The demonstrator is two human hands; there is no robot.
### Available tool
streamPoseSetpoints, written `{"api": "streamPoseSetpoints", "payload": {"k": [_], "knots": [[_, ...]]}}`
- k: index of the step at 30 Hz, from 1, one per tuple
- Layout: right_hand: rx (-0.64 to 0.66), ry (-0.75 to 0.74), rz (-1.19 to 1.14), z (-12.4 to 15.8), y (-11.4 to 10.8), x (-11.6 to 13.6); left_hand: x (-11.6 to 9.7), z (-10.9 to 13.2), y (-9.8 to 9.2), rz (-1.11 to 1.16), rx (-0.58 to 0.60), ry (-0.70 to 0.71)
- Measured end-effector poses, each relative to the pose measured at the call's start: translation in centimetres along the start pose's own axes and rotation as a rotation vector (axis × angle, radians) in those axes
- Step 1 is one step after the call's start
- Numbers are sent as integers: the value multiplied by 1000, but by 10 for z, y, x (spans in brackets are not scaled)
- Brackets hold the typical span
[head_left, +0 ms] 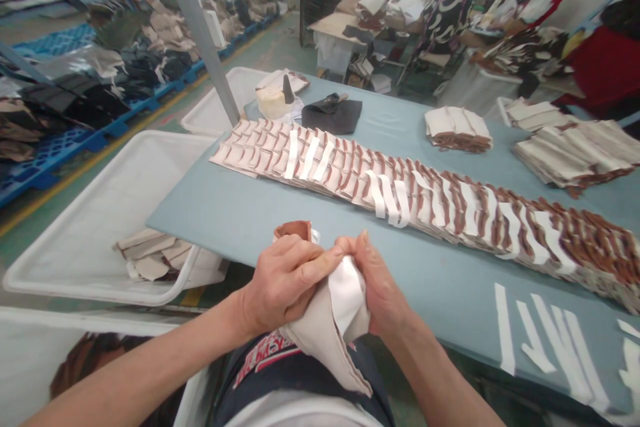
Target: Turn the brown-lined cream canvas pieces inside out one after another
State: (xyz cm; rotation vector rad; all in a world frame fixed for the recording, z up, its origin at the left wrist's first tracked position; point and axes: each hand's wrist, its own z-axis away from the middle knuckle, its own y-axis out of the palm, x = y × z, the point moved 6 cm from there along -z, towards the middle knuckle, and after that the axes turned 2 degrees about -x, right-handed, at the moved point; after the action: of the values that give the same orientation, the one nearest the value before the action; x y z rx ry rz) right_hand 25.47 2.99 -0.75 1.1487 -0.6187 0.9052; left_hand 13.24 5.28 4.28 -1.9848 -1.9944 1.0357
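My left hand and my right hand meet in front of my body at the table's near edge. Both are closed on a beige leather-like piece, which is folded and hangs down from the fingers. A white strip lies on it between the hands, and a brown patch shows beyond my left knuckles. The fingertips pinch together at the top, partly hiding the material. Past the hands runs a long overlapping row of beige and brown pieces, with several white strips laid across it.
Loose white strips lie on the blue-grey table at right. Stacked pieces and a dark cloth are farther back. A white bin holding pieces stands left, near a metal post. A person sits beyond.
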Motion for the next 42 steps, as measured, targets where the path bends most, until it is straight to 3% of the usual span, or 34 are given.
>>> {"api": "streamPoseSetpoints", "payload": {"k": [3, 7, 11, 13, 15, 28, 37, 42], "knots": [[118, -3, 129, 9, -5, 17, -3, -4, -2, 137, 67, -39], [274, -101, 498, 29, 2, 49, -10, -16, -19, 294, 145, -134], [224, -313, 918, 35, 12, 73, 2, -26, -22, 277, 383, -510], [209, -363, 1020, 34, 15, 76, 2, -31, -20, 327, 509, -589], [215, -374, 1065, 33, 17, 77, 1, -38, -19, 370, 562, -619], [157, -477, 1113, 44, 11, 83, 1, -34, -1, 533, 555, -880], [192, -864, 1380, 59, 24, 96, -2, -26, 2, 596, 564, -951], [267, -979, 1557, 67, 33, 95, -2, -24, 2, 586, 573, -976]]}}
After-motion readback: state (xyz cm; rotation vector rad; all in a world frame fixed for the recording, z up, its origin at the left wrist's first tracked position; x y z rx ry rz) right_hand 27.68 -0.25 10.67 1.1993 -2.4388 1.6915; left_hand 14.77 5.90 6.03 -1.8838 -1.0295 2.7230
